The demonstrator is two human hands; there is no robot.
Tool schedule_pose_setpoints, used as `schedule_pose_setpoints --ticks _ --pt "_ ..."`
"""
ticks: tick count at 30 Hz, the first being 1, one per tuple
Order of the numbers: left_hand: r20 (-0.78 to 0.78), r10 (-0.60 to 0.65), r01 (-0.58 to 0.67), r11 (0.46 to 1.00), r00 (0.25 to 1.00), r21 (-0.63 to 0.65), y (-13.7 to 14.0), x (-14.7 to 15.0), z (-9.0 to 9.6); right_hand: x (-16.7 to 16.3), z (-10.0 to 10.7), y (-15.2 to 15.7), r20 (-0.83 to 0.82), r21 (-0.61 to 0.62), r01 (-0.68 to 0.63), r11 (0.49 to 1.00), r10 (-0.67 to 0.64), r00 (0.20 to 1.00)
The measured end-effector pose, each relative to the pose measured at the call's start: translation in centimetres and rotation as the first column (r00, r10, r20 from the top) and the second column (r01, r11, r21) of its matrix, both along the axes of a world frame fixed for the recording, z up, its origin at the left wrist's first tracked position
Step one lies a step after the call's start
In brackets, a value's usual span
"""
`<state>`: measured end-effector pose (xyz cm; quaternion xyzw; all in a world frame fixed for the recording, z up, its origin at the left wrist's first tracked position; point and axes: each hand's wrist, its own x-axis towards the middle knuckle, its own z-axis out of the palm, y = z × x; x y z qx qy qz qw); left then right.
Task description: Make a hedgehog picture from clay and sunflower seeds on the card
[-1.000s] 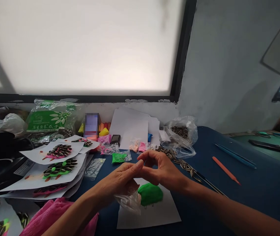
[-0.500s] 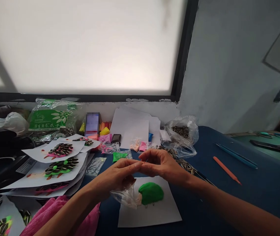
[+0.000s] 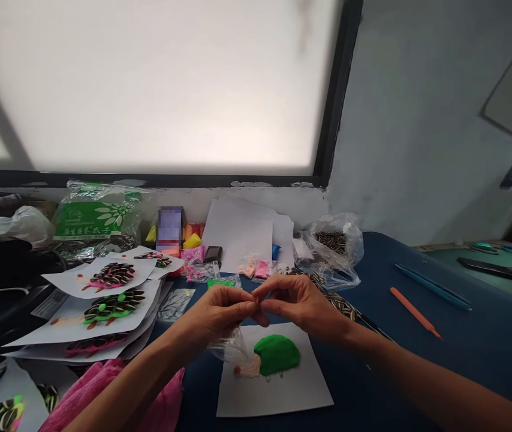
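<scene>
My left hand (image 3: pixel 228 309) and my right hand (image 3: pixel 298 303) meet fingertip to fingertip above a sheet of white paper (image 3: pixel 287 399). Each has thumb and forefinger pinched together; whatever tiny bit lies between them is too small to make out. A crumpled clear plastic bag (image 3: pixel 229 347) hangs from the curled lower fingers of my left hand. On the paper is a clay hedgehog: a green clay body (image 3: pixel 278 354), a pale peach clay face (image 3: pixel 250 367) and a brown nose (image 3: pixel 237 370). Small drawn legs show beneath the body.
Finished seed hedgehog pictures (image 3: pixel 114 306) are stacked at left, beside a pink cloth (image 3: pixel 161 402). Behind my hands lie packets of coloured clay (image 3: pixel 220 282) and a bag of sunflower seeds (image 3: pixel 330 240). An orange tool (image 3: pixel 415 313) and a blue pen (image 3: pixel 431 285) lie at right.
My fingertips have shifted against each other, and the right fingers have turned. The plastic bag has lifted slightly with my left hand, uncovering the hedgehog's face and nose.
</scene>
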<state>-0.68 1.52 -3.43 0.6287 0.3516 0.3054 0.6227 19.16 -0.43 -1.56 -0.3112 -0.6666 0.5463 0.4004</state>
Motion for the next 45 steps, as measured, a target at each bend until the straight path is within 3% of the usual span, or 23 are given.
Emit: schedule_pose_setpoints --ticks 4,10,13,16,18,21,24,30,33,35,40,45 --pt "0.028 -0.055 0.056 0.997 0.998 -0.044 -0.2 0.0 0.5 0.1 0.1 0.0 0.001 -0.004 -0.013 1.0 0.013 1.0" --pt "-0.004 -0.13 0.13 0.991 0.992 -0.042 -0.7 0.0 1.7 0.1 0.3 -0.3 0.145 0.238 0.092 0.967 -0.129 0.981" --pt "-0.048 -0.058 0.056 0.998 0.997 -0.032 -0.4 0.0 1.7 0.2 0.4 -0.4 0.202 0.319 0.149 0.936 -0.221 0.954" --pt "-0.177 0.099 -0.074 0.987 0.979 0.141 0.3 -0.3 1.0 0.2 0.4 -0.7 0.256 0.37 0.171 0.913 -0.277 0.926" --pt "-0.304 0.174 -0.094 0.961 0.937 0.259 0.7 -0.6 0.5 0.3 0.2 -1.2 0.306 0.403 0.155 0.902 -0.292 0.906" --pt "-0.472 0.205 -0.057 0.949 0.857 0.309 0.7 -1.0 0.3 0.7 -0.3 -2.4 0.368 0.479 0.113 0.871 -0.316 0.875" --pt "-0.52 0.178 -0.024 0.957 0.835 0.289 0.5 -1.0 0.7 1.4 -1.4 -4.0 0.386 0.575 0.1 0.812 -0.377 0.842" --pt "-0.362 0.122 -0.11 0.992 0.924 0.055 1.6 -1.2 0.2 2.2 -3.4 -6.4 0.363 0.742 0.06 0.668 -0.475 0.802" --pt "-0.287 0.183 -0.186 0.982 0.94 0.019 2.1 -1.3 -0.5 2.1 -3.9 -6.6 0.375 0.769 0.027 0.638 -0.485 0.79" --pt "-0.305 0.167 -0.169 0.985 0.938 0.019 2.0 -1.4 -0.5 2.1 -4.1 -6.6 0.385 0.777 0.011 0.629 -0.491 0.782" --pt "-0.552 0.032 0.064 0.986 0.833 0.154 1.1 -1.5 0.4 1.9 -4.5 -6.4 0.394 0.807 -0.027 0.59 -0.503 0.769" --pt "-0.646 0.002 0.083 0.991 0.763 0.101 0.7 -1.6 1.1 1.8 -4.5 -6.4 0.389 0.835 -0.049 0.549 -0.525 0.757"
